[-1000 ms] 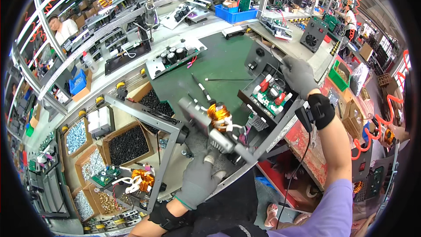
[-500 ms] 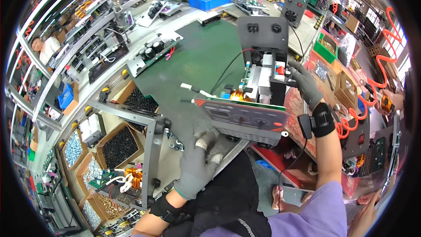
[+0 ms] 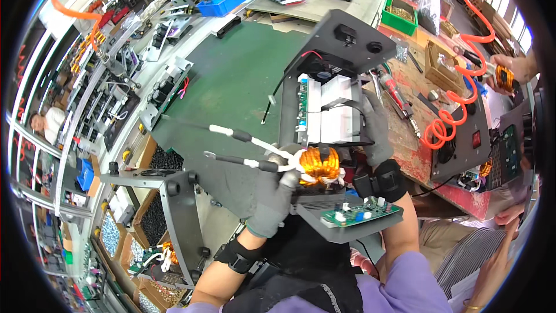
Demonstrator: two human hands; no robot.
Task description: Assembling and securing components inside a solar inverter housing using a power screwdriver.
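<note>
In front of me stands an open dark grey metal chassis (image 3: 339, 43), its rear panel upright at the far end. Inside sit silver heat sinks (image 3: 336, 116) and, at the near end, a copper-wound coil (image 3: 319, 165). Two white cables (image 3: 223, 132) with black sleeves and ring lugs stick out leftward from it. The front panel leans toward me with a green circuit board (image 3: 362, 211) facing up. My left hand (image 3: 272, 197), in a grey glove, is closed at the chassis's near left corner, beside the coil. My gloved right hand (image 3: 376, 130) grips the right side; its fingertips are partly hidden.
A green mat (image 3: 237, 75) lies beyond the chassis. Another grey chassis (image 3: 185, 220) stands at the left, near boxes of screws (image 3: 153, 220). On the red-worn bench at the right lie a red power screwdriver (image 3: 394, 90) and a coiled orange hose (image 3: 446, 119). A co-worker's hand (image 3: 515, 72) holds a coil.
The chassis has turned, and its front panel has tipped toward me, exposing the board and coil. My left hand has come up to its corner; my right hand has shifted along its side.
</note>
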